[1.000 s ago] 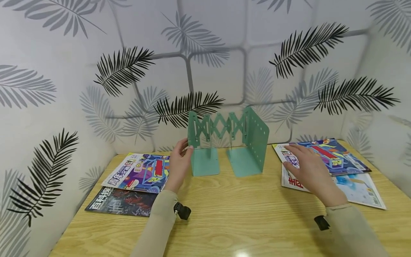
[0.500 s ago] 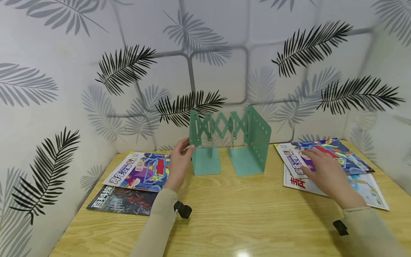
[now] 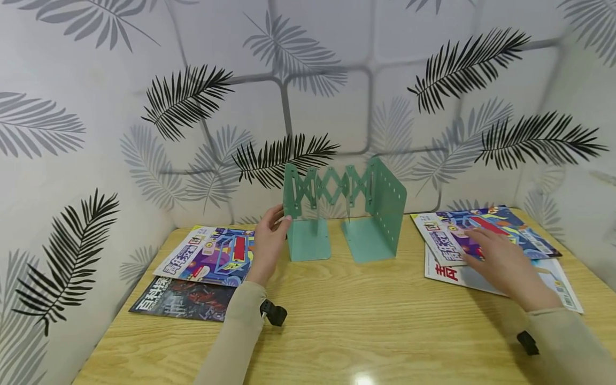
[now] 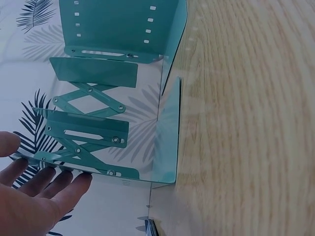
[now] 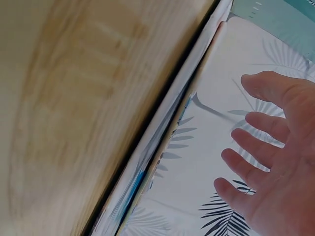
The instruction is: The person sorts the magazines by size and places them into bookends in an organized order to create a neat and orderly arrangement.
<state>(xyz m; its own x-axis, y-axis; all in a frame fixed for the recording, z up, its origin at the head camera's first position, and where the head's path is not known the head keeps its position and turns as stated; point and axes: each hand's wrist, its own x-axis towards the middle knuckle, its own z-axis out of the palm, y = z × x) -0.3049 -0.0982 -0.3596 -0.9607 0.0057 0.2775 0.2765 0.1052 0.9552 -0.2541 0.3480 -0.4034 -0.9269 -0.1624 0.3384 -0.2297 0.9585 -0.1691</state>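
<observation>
A green expandable metal bookend (image 3: 332, 187) stands upright on the table, its two end plates joined by a scissor lattice. My left hand (image 3: 270, 240) holds its left end plate. In the left wrist view, the fingers (image 4: 71, 192) touch the plate's outer face and the thumb lies on the other side of its edge. Over the right-hand magazines, my right hand (image 3: 505, 267) has its fingers spread apart and holds nothing. Beneath it, a purple and blue magazine (image 3: 522, 235) overlaps a white magazine (image 3: 553, 278). The right wrist view shows the hand above the stack's edges.
To the left, a colourful magazine (image 3: 207, 256) lies partly over a dark magazine (image 3: 185, 299). A leaf-patterned wall (image 3: 327, 117) rises directly behind the wooden table (image 3: 351, 321). The bookend stands close to that wall.
My right hand has moved right over the magazine stack, away from its left edge. My left hand and the bookend have kept their places.
</observation>
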